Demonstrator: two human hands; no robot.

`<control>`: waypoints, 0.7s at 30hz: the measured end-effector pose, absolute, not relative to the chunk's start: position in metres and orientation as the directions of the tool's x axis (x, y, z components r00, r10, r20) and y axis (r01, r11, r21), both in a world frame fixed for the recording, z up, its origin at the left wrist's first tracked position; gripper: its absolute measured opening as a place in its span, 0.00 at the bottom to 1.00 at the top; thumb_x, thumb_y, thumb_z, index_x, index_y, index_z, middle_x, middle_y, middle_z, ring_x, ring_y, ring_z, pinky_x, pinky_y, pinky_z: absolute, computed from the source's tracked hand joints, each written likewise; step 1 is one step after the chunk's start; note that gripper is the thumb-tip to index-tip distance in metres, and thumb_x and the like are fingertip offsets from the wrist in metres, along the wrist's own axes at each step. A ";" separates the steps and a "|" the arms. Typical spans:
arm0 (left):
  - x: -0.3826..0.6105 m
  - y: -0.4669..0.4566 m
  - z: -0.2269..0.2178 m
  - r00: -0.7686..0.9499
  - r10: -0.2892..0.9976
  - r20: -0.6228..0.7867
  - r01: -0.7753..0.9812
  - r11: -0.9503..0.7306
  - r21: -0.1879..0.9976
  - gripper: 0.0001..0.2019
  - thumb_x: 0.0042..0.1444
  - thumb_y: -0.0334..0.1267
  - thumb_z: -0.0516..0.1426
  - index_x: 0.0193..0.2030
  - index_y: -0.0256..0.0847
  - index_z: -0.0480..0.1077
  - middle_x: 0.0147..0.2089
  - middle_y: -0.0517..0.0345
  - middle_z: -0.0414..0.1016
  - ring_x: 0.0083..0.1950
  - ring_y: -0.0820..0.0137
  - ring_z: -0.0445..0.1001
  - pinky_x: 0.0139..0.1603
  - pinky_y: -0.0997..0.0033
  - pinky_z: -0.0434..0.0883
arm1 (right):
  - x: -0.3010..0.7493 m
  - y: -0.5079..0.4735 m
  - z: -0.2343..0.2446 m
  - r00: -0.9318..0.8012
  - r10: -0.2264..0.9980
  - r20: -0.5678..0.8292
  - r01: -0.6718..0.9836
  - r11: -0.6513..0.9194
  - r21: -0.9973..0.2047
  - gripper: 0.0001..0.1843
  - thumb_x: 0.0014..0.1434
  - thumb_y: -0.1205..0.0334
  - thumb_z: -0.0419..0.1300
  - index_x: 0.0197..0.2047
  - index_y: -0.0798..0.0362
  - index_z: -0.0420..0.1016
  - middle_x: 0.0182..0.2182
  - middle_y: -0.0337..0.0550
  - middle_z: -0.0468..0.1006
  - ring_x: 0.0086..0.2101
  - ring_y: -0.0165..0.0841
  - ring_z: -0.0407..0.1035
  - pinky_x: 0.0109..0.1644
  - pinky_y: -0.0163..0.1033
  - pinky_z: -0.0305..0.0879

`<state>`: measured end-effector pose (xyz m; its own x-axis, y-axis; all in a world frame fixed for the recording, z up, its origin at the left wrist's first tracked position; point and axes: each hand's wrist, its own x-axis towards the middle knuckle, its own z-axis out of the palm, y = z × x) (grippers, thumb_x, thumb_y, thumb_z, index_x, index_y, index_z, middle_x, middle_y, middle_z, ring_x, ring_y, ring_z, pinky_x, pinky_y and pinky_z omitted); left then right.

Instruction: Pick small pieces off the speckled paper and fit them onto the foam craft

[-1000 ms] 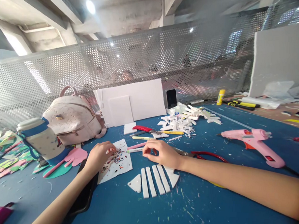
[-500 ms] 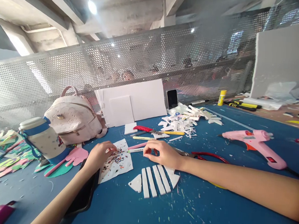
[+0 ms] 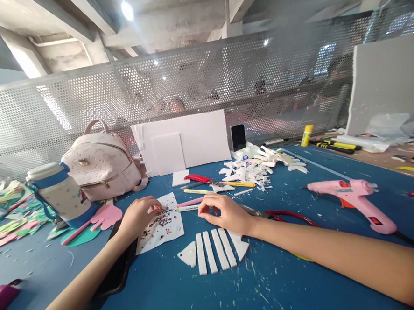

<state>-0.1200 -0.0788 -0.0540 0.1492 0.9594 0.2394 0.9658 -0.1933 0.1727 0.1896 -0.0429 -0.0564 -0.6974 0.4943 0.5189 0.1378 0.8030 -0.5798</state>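
Note:
My left hand (image 3: 139, 217) is over the left part of a white paper sheet (image 3: 173, 231) strewn with tiny coloured bits (image 3: 166, 221). Its fingers are curled in with the tips near the bits; anything between them is too small to make out. My right hand (image 3: 228, 214) rests on the table, thumb and forefinger bent into a ring with the tips together. What that pinch holds, if anything, is not visible. Just below it lie white foam strips (image 3: 211, 252), between a rounded triangular foam piece (image 3: 188, 255) and a tail-shaped one (image 3: 240, 246). A white pen (image 3: 189, 208) extends behind the right hand.
A dark phone (image 3: 117, 273) lies under my left forearm. To the left stand a bottle (image 3: 59, 197) and a pink backpack (image 3: 104, 163). White scraps (image 3: 251, 165) are heaped at the back. Red-handled scissors (image 3: 290, 216) and a pink glue gun (image 3: 353, 196) lie right.
My left hand has shifted very slightly to the right over the paper. My right hand and the foam pieces have stayed where they were.

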 end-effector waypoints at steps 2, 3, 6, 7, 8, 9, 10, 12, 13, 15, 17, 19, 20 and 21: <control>-0.119 -0.079 -0.055 0.143 0.958 0.249 0.968 -0.188 0.167 0.11 0.60 0.40 0.53 0.37 0.47 0.78 0.43 0.56 0.79 0.41 0.63 0.75 0.40 0.68 0.68 | 0.190 -0.043 -0.056 -0.697 0.494 0.520 0.135 0.802 -0.582 0.04 0.62 0.64 0.59 0.35 0.52 0.74 0.34 0.42 0.76 0.34 0.31 0.69 0.41 0.38 0.66; -0.119 -0.079 -0.056 0.143 0.957 0.253 0.969 -0.187 0.159 0.11 0.60 0.40 0.53 0.38 0.47 0.78 0.43 0.56 0.79 0.42 0.62 0.75 0.41 0.68 0.68 | 0.190 -0.043 -0.056 -0.696 0.495 0.520 0.136 0.802 -0.582 0.04 0.62 0.64 0.59 0.35 0.52 0.74 0.34 0.42 0.76 0.34 0.31 0.70 0.41 0.38 0.66; -0.120 -0.078 -0.057 0.157 0.953 0.259 0.976 -0.190 0.108 0.11 0.59 0.38 0.53 0.38 0.47 0.78 0.44 0.56 0.79 0.42 0.61 0.75 0.43 0.67 0.67 | 0.189 -0.043 -0.055 -0.698 0.493 0.519 0.141 0.806 -0.575 0.04 0.62 0.63 0.59 0.35 0.52 0.75 0.34 0.42 0.76 0.35 0.32 0.69 0.41 0.38 0.66; -0.120 -0.078 -0.057 0.164 0.951 0.262 0.978 -0.192 0.082 0.11 0.60 0.38 0.53 0.38 0.48 0.77 0.44 0.56 0.79 0.43 0.61 0.75 0.44 0.66 0.67 | 0.189 -0.043 -0.055 -0.700 0.491 0.519 0.143 0.808 -0.572 0.04 0.62 0.63 0.59 0.36 0.52 0.75 0.34 0.42 0.76 0.35 0.32 0.69 0.41 0.38 0.66; -0.120 -0.078 -0.058 0.173 0.949 0.262 0.980 -0.193 0.055 0.10 0.60 0.38 0.53 0.38 0.48 0.77 0.44 0.56 0.79 0.43 0.61 0.75 0.44 0.65 0.67 | 0.189 -0.043 -0.056 -0.701 0.489 0.518 0.144 0.810 -0.569 0.04 0.62 0.63 0.58 0.36 0.52 0.75 0.34 0.42 0.76 0.35 0.32 0.69 0.41 0.38 0.66; -0.119 -0.078 -0.058 0.179 0.948 0.264 0.981 -0.194 0.029 0.10 0.60 0.38 0.53 0.38 0.48 0.77 0.44 0.56 0.79 0.42 0.61 0.75 0.45 0.65 0.66 | 0.189 -0.043 -0.056 -0.702 0.488 0.519 0.145 0.811 -0.567 0.04 0.62 0.63 0.58 0.36 0.52 0.75 0.34 0.42 0.76 0.35 0.32 0.69 0.41 0.38 0.66; -0.119 -0.078 -0.058 0.187 0.946 0.264 0.981 -0.196 0.006 0.10 0.61 0.38 0.53 0.38 0.47 0.76 0.44 0.56 0.79 0.42 0.61 0.75 0.45 0.65 0.66 | 0.189 -0.043 -0.056 -0.701 0.488 0.519 0.147 0.812 -0.565 0.04 0.62 0.63 0.58 0.36 0.52 0.75 0.34 0.42 0.76 0.35 0.31 0.69 0.42 0.37 0.66; -0.117 -0.078 -0.058 0.206 0.943 0.261 0.978 -0.207 -0.024 0.10 0.62 0.37 0.52 0.38 0.47 0.75 0.43 0.56 0.78 0.42 0.62 0.75 0.46 0.65 0.65 | 0.189 -0.043 -0.056 -0.698 0.492 0.521 0.148 0.811 -0.567 0.04 0.62 0.64 0.59 0.36 0.52 0.75 0.34 0.42 0.76 0.35 0.31 0.69 0.42 0.37 0.66; -0.116 -0.079 -0.058 0.215 0.941 0.263 0.976 -0.213 -0.034 0.10 0.62 0.36 0.52 0.38 0.46 0.74 0.43 0.55 0.78 0.43 0.62 0.75 0.46 0.65 0.65 | 0.189 -0.043 -0.056 -0.696 0.493 0.522 0.147 0.809 -0.569 0.04 0.62 0.64 0.59 0.36 0.52 0.75 0.34 0.42 0.75 0.35 0.31 0.69 0.42 0.37 0.66; -0.115 -0.079 -0.058 0.221 0.937 0.270 0.975 -0.218 -0.044 0.09 0.62 0.35 0.51 0.38 0.45 0.73 0.43 0.55 0.78 0.43 0.62 0.75 0.46 0.65 0.64 | 0.189 -0.043 -0.056 -0.695 0.495 0.522 0.144 0.807 -0.573 0.04 0.62 0.65 0.59 0.36 0.52 0.75 0.34 0.41 0.75 0.35 0.31 0.69 0.41 0.37 0.66; -0.118 -0.078 -0.058 0.211 0.937 0.279 0.977 -0.212 -0.025 0.09 0.62 0.34 0.50 0.38 0.43 0.72 0.42 0.54 0.77 0.43 0.62 0.75 0.46 0.65 0.64 | 0.189 -0.043 -0.056 -0.695 0.495 0.521 0.144 0.806 -0.575 0.03 0.61 0.65 0.59 0.36 0.52 0.75 0.34 0.42 0.75 0.35 0.31 0.69 0.41 0.37 0.66; -0.122 -0.077 -0.058 0.187 0.939 0.289 0.979 -0.204 0.027 0.09 0.62 0.34 0.50 0.38 0.43 0.71 0.42 0.54 0.77 0.42 0.62 0.74 0.44 0.65 0.65 | 0.189 -0.043 -0.055 -0.698 0.497 0.516 0.148 0.805 -0.575 0.04 0.62 0.64 0.59 0.35 0.52 0.75 0.34 0.42 0.76 0.35 0.31 0.69 0.42 0.37 0.66; -0.124 -0.076 -0.057 0.171 0.939 0.297 0.978 -0.198 0.064 0.08 0.62 0.35 0.50 0.38 0.42 0.71 0.42 0.54 0.77 0.42 0.62 0.74 0.44 0.66 0.65 | 0.189 -0.043 -0.055 -0.700 0.498 0.512 0.151 0.803 -0.576 0.04 0.62 0.64 0.59 0.35 0.52 0.75 0.33 0.42 0.76 0.35 0.31 0.69 0.42 0.38 0.66; -0.125 -0.076 -0.057 0.151 0.939 0.308 0.976 -0.192 0.106 0.08 0.62 0.36 0.50 0.38 0.42 0.71 0.42 0.54 0.77 0.42 0.62 0.74 0.43 0.66 0.65 | 0.189 -0.044 -0.054 -0.701 0.500 0.509 0.153 0.802 -0.577 0.04 0.62 0.64 0.59 0.35 0.52 0.75 0.33 0.42 0.76 0.35 0.31 0.69 0.42 0.38 0.66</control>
<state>-0.1252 -0.0759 -0.0565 0.1512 0.9393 0.3081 0.9757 -0.1918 0.1059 0.1894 -0.0436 -0.0544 -0.7007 0.5001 0.5089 0.1531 0.8020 -0.5774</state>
